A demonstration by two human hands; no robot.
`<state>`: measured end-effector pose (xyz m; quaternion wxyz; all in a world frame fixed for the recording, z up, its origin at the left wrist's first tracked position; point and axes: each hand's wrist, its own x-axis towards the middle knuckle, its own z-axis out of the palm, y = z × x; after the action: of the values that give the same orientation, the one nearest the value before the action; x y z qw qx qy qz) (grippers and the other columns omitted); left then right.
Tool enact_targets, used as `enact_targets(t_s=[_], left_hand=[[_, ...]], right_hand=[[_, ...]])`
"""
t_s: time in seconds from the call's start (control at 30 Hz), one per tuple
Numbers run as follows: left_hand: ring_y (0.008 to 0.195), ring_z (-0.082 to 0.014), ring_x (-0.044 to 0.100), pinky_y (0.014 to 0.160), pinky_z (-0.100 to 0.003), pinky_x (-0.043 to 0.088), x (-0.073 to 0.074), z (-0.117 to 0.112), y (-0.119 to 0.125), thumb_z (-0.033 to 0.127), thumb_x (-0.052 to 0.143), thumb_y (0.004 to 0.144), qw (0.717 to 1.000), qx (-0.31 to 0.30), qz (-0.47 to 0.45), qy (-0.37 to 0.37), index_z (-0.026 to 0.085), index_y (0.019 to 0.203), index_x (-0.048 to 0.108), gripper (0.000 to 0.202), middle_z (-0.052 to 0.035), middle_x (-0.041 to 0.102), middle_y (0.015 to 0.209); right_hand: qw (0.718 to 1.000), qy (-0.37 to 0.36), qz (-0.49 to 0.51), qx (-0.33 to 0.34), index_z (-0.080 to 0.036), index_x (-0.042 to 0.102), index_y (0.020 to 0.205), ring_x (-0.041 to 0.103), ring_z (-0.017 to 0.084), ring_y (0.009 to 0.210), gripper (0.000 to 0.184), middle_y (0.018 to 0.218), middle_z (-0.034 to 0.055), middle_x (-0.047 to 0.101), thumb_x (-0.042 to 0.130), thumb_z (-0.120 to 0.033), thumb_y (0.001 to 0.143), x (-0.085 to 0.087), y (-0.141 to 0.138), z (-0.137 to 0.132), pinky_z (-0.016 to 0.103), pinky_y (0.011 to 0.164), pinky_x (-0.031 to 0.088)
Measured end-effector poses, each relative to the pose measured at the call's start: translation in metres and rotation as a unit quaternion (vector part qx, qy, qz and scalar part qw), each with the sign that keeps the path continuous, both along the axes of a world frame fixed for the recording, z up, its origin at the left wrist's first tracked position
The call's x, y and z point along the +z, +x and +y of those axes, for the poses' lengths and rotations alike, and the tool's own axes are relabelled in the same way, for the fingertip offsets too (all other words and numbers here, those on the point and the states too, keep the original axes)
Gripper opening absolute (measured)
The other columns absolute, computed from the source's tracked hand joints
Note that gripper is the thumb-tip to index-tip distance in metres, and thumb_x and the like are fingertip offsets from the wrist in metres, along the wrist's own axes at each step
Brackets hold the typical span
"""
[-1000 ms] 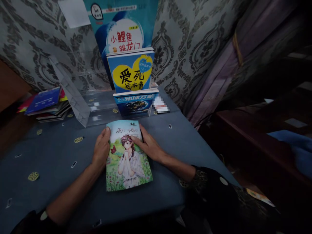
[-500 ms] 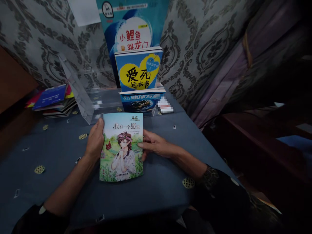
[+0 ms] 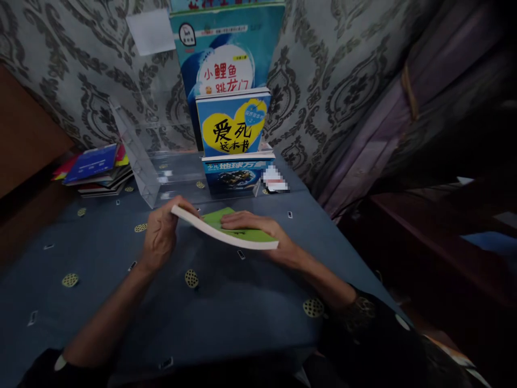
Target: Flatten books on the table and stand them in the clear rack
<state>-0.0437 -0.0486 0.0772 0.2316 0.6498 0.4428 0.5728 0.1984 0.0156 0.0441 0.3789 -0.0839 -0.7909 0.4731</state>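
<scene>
Both my hands hold a thin paperback book (image 3: 232, 231) above the blue tablecloth (image 3: 226, 307). It is tipped nearly edge-on, its white page edge towards me and its green back cover up. My left hand (image 3: 159, 240) grips its left end with curled fingers. My right hand (image 3: 258, 229) lies along the green cover and holds the right end. Just beyond stands a clear acrylic tiered stand (image 3: 139, 156) with three books upright in steps: a low blue earth book (image 3: 236, 172), a blue book with a yellow heart (image 3: 232, 126), and a tall teal book (image 3: 226, 48).
A stack of colourful books (image 3: 97, 170) lies at the back left. Patterned grey curtain hangs behind the stand, with a white card (image 3: 150, 31) on it. The table's right edge drops to a dark wooden bench (image 3: 436, 231). Small gold medallions dot the cloth.
The book was lifted off the cloth and turned over, from front cover facing me to edge-on with the green back up. My view shifted slightly downward.
</scene>
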Motion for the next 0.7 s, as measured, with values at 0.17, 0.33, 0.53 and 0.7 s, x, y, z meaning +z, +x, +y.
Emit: enact_targets(t_s=[0.17, 0.33, 0.53, 0.7], left_hand=[[0.094, -0.0267, 0.065, 0.096, -0.041, 0.049, -0.027, -0.005, -0.015, 0.078, 0.043, 0.09, 0.998, -0.053, 0.026, -0.029, 0.021, 0.086, 0.071, 0.064, -0.0073, 0.07, 0.088], [0.121, -0.0327, 0.061, 0.109, -0.048, 0.044, -0.056, -0.029, -0.049, 0.065, 0.054, 0.093, 0.987, -0.074, 0.127, -0.071, 0.023, 0.106, 0.069, 0.047, -0.0107, 0.071, 0.115], [0.134, -0.0346, 0.054, 0.121, -0.058, 0.03, -0.082, -0.056, -0.075, 0.081, 0.061, 0.074, 0.91, -0.121, 0.397, -0.016, 0.026, 0.146, 0.048, 0.092, -0.0146, 0.058, 0.145], [0.143, -0.0299, 0.045, 0.12, -0.055, 0.034, -0.085, -0.059, -0.077, 0.07, 0.055, 0.088, 0.869, -0.095, 0.486, -0.007, 0.029, 0.158, 0.026, 0.087, -0.0125, 0.048, 0.155]], right_hand=[[0.994, 0.107, -0.017, -0.031, -0.023, 0.068, 0.127, 0.06, 0.026, 0.125, 0.041, 0.125, 0.0147, 0.07, 0.059, -0.05, 0.098, -0.029, -0.008, 0.007, 0.051, 0.106, 0.048], [0.99, 0.135, -0.045, -0.022, -0.026, 0.064, 0.134, 0.056, 0.024, 0.132, 0.035, 0.134, 0.0143, 0.066, 0.058, -0.036, 0.101, -0.046, -0.01, 0.001, 0.05, 0.109, 0.046], [0.979, 0.16, -0.123, 0.008, -0.026, 0.065, 0.133, 0.05, 0.021, 0.139, 0.034, 0.142, 0.0119, 0.062, 0.055, -0.021, 0.1, -0.068, -0.003, -0.001, 0.049, 0.116, 0.041], [0.964, 0.183, -0.193, 0.022, -0.028, 0.061, 0.136, 0.044, 0.021, 0.144, 0.045, 0.148, 0.009, 0.057, 0.055, -0.01, 0.095, -0.073, 0.0, -0.002, 0.055, 0.122, 0.028]])
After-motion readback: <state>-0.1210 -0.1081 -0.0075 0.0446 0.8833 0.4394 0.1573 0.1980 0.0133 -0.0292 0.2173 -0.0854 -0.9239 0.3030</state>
